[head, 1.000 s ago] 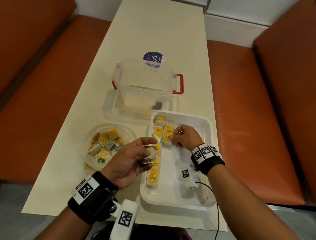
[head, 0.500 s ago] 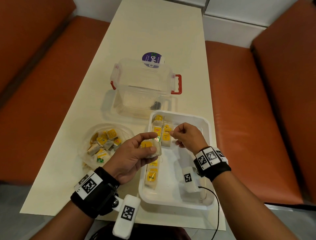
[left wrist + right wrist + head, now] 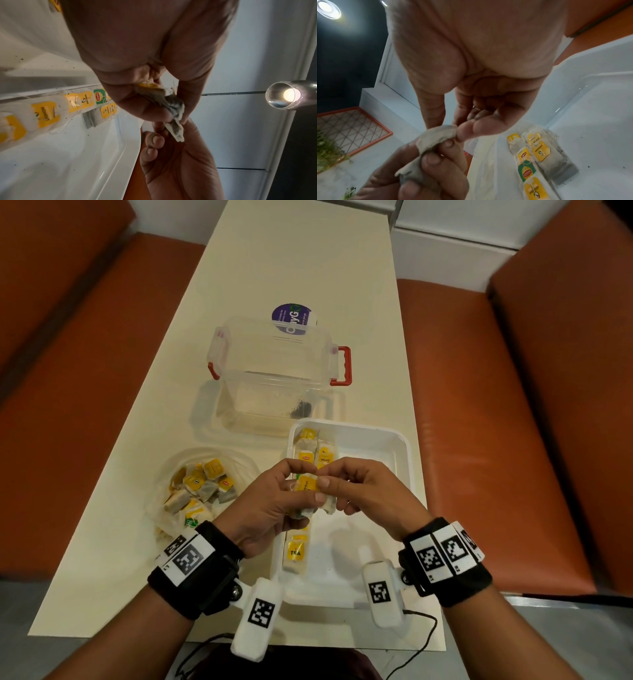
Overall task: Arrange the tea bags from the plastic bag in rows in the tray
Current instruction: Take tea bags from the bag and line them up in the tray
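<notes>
Both hands meet above the white tray (image 3: 402, 440) and share one tea bag (image 3: 306, 486) with a yellow tag. My left hand (image 3: 298, 494) grips the bag's lower part; in the left wrist view the tea bag (image 3: 173, 108) sits crumpled between thumb and fingers. My right hand (image 3: 323, 479) pinches its top corner, and the right wrist view shows the tea bag (image 3: 436, 136) between that thumb and fingertip. One long row of tea bags (image 3: 305, 455) lies along the tray's left side, with a short second row (image 3: 324, 458) beside it. The plastic bag (image 3: 202, 491) with several tea bags lies left of the tray.
A clear lidded container (image 3: 274, 371) with red clips stands just behind the tray. A purple round label (image 3: 291, 318) shows behind it. The cream table (image 3: 291, 251) runs between orange benches (image 3: 479, 440). The tray's right half (image 3: 370, 508) is bare.
My right hand left the second row and came back to the left hand. The left hand lifted the tea bag up over the tray, and both hands now hold it.
</notes>
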### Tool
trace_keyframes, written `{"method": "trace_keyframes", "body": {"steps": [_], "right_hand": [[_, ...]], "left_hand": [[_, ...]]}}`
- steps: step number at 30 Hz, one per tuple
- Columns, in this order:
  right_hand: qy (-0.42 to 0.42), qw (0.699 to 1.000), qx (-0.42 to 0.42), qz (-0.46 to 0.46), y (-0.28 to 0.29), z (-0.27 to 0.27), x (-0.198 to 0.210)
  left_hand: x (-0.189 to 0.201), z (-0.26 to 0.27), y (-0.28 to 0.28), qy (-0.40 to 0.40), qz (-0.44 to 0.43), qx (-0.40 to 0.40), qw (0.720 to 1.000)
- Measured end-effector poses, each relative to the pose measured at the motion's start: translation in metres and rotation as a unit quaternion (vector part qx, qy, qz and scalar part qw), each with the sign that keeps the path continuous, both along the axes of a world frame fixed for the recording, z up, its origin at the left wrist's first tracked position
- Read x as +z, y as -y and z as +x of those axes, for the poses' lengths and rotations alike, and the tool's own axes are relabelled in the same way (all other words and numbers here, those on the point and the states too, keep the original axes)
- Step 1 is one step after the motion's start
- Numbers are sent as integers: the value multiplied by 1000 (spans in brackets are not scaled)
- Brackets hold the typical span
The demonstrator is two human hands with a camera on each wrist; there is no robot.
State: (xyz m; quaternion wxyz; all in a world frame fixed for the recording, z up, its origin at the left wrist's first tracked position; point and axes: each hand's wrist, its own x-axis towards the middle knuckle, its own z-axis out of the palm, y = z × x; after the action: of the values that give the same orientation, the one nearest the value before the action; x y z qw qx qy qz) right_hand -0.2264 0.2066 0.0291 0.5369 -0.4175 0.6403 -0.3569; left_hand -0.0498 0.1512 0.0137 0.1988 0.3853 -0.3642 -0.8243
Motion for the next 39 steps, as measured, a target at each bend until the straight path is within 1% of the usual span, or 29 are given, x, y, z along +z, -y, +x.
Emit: {"method": "trace_keyframes", "body": {"steps": [3, 10, 15, 17, 20, 21, 23, 27, 30, 34, 39], "right_hand": [[23, 1000, -5, -5, -3, 0, 0], [55, 996, -61, -22, -3, 3, 0], [60, 995, -72, -41, -4, 5, 0], [48, 996, -65, -46, -4, 5, 1], [34, 996, -56, -60, -3, 3, 3], [30, 996, -53, -65, -2, 3, 4], [19, 996, -53, -74, -1, 2, 4], [20, 994, -74, -78, 1, -2, 2], [17, 995, -71, -69, 1, -3, 1], [27, 996, -62, -54, 1, -6, -1], [33, 996, -79, -38, 2, -15, -3]], "left_hand": [[-1, -1, -1, -3, -1, -3, 1000], [-4, 0, -3, -12, 8, 13, 1000], [-4, -1, 0, 2, -1, 61, 998], [-2, 0, 2, 24, -48, 52, 997], [-3, 3, 3, 65, -149, 10, 987], [-3, 3, 4, 73, -172, -1, 982], [-4, 4, 5, 68, -187, -16, 980], [-7, 4, 2, 70, -182, -32, 980], [-11, 2, -3, 93, -172, -18, 981], [-13, 3, -5, 103, -143, -18, 984], [-11, 11, -4, 121, -100, 17, 987]]}}
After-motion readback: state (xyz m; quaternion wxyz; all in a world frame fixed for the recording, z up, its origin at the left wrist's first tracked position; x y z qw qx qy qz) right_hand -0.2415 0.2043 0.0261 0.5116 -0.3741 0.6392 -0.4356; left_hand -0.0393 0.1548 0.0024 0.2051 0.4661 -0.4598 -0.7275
